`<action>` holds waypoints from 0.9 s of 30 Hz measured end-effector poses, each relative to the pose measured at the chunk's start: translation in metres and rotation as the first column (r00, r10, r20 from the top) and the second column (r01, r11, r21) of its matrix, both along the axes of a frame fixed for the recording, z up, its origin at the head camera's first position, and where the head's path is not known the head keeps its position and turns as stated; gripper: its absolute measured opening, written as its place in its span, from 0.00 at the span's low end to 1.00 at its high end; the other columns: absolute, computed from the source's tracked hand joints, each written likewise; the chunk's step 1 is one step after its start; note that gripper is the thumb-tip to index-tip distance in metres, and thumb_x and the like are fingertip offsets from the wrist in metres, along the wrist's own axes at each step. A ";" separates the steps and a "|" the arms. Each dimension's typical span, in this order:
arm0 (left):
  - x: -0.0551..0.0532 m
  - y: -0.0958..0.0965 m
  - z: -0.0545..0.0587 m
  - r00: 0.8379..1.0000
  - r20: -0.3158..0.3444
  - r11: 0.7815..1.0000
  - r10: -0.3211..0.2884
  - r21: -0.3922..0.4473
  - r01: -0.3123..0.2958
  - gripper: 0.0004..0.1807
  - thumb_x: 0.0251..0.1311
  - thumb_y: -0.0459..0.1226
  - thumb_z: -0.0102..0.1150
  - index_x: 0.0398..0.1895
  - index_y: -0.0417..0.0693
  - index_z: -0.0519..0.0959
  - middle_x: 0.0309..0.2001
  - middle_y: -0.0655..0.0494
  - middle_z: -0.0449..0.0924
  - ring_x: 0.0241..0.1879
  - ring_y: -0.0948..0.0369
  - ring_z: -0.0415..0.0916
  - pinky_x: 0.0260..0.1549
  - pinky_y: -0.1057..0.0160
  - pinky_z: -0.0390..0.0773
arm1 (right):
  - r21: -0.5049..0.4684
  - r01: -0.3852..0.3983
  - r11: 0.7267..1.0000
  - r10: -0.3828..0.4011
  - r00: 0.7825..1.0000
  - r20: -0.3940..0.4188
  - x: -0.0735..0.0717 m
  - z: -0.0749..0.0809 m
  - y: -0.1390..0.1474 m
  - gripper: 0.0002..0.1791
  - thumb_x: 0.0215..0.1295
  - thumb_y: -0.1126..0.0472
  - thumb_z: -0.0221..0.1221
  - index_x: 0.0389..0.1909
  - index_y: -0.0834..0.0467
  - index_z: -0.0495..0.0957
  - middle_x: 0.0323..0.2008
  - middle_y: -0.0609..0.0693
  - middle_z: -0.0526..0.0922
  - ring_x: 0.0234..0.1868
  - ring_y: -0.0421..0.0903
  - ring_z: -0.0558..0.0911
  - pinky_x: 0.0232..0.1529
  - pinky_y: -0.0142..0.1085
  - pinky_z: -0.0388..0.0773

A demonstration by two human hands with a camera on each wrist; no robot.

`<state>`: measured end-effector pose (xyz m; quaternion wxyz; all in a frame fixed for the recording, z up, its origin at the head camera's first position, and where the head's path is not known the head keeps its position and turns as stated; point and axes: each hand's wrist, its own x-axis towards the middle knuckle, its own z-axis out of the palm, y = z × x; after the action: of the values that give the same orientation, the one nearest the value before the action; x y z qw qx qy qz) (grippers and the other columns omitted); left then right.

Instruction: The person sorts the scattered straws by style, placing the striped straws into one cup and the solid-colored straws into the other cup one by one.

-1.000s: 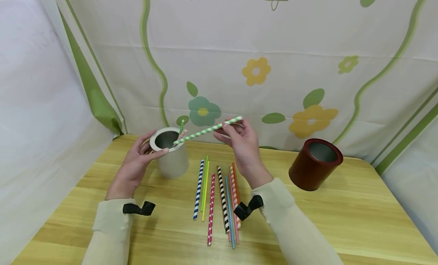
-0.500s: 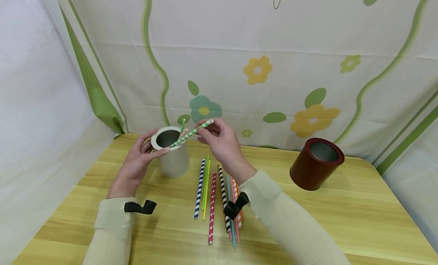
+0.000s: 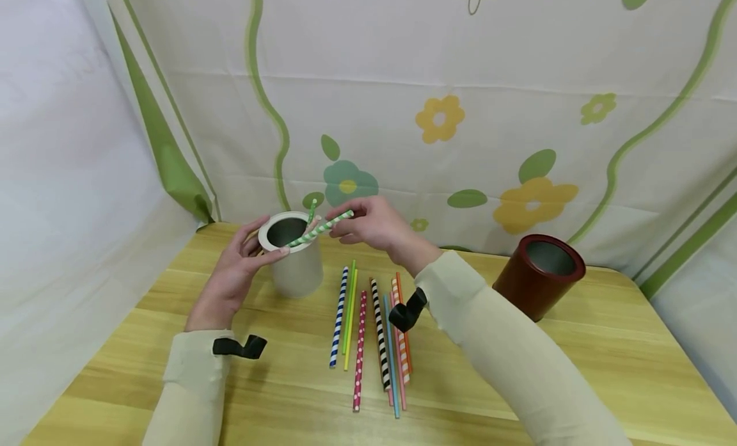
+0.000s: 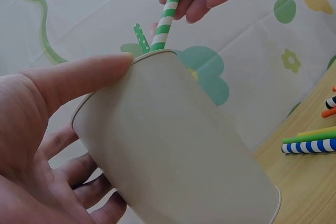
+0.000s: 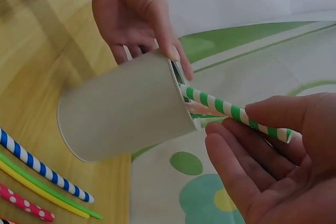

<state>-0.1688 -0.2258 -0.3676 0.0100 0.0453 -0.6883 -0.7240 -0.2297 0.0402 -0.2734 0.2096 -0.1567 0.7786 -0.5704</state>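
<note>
My left hand grips a white can near its rim, thumb on the near side and fingers round the far left. Between thumb and fingers, my right hand pinches a green-and-white striped paper straw. The straw slants over the can's rim, its lower end inside the opening in the right wrist view. Two other straws lean out of the can: a green one with white dots and a pale pinkish one. Their lower ends are hidden by the can's wall.
Several straws lie on the wooden table: blue-striped, green, yellow, pink-dotted, black-striped, blue, pink and orange ones. A dark red can stands at the right. A flowered curtain hangs behind.
My right hand has moved left to the white can, bringing the green-striped straw's lower end into its mouth. The left hand keeps its grip on the can.
</note>
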 end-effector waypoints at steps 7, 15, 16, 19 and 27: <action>-0.001 0.000 0.000 1.000 0.007 1.000 0.003 0.001 -0.003 0.47 0.71 0.30 0.68 0.87 0.64 0.56 0.85 0.49 0.59 0.73 0.63 0.65 0.80 0.52 0.55 | 0.019 -0.018 1.000 0.018 1.000 -0.013 -0.001 0.005 -0.004 0.11 0.73 0.66 0.66 0.52 0.58 0.89 0.46 0.56 0.88 0.52 0.52 0.91 0.50 0.37 0.90; 0.001 -0.001 0.000 1.000 0.016 1.000 0.004 -0.002 -0.004 0.47 0.71 0.31 0.68 0.87 0.65 0.57 0.85 0.50 0.59 0.73 0.63 0.66 0.76 0.58 0.59 | -0.008 -0.019 1.000 0.019 1.000 -0.007 0.000 -0.002 -0.008 0.12 0.75 0.64 0.66 0.55 0.60 0.88 0.50 0.58 0.90 0.50 0.52 0.91 0.53 0.43 0.90; 0.001 -0.001 -0.001 1.000 0.015 1.000 0.003 -0.002 -0.003 0.47 0.71 0.31 0.68 0.87 0.65 0.57 0.84 0.50 0.59 0.72 0.64 0.66 0.75 0.59 0.59 | -0.010 -0.019 1.000 0.019 1.000 -0.009 0.000 -0.002 -0.008 0.12 0.75 0.64 0.66 0.55 0.60 0.88 0.50 0.59 0.90 0.50 0.52 0.91 0.54 0.44 0.90; 0.001 -0.002 -0.001 1.000 0.012 1.000 0.000 -0.001 0.000 0.47 0.71 0.31 0.68 0.87 0.65 0.57 0.84 0.51 0.60 0.71 0.65 0.67 0.75 0.59 0.59 | -0.008 -0.018 1.000 0.018 1.000 -0.012 0.001 -0.003 -0.009 0.11 0.76 0.63 0.66 0.55 0.59 0.88 0.51 0.59 0.90 0.50 0.52 0.92 0.55 0.46 0.90; 0.001 -0.003 -0.001 1.000 0.013 1.000 0.000 0.003 0.000 0.46 0.71 0.32 0.68 0.87 0.65 0.57 0.83 0.52 0.62 0.70 0.65 0.67 0.74 0.60 0.60 | -0.009 -0.011 1.000 0.011 1.000 -0.005 0.001 -0.005 -0.010 0.12 0.78 0.61 0.65 0.57 0.58 0.86 0.57 0.62 0.89 0.51 0.53 0.92 0.54 0.46 0.90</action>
<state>-0.1680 -0.2284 -0.3689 0.0054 0.0502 -0.6874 -0.7245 -0.2286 0.0304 -0.2781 0.2099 -0.1633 0.7757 -0.5724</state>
